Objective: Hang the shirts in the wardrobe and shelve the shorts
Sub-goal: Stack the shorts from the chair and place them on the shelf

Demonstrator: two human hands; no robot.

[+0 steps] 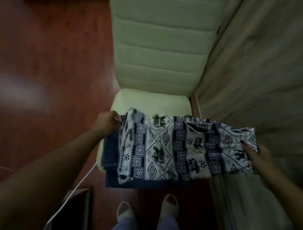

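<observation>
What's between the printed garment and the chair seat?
A dark blue cloth lies on the seat, under the printed garment, and overhangs the seat's front edge. The head view shows it.

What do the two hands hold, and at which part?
Both hold the patterned garment: the left hand grips its left edge, the right hand its right edge.

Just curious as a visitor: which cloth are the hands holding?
Find the pale chair on the red-brown floor. Over its seat, the left hand and right hand hold a garment by its ends. Unlike the plain dark blue cloth beneath, it is white with navy patterns.
</observation>
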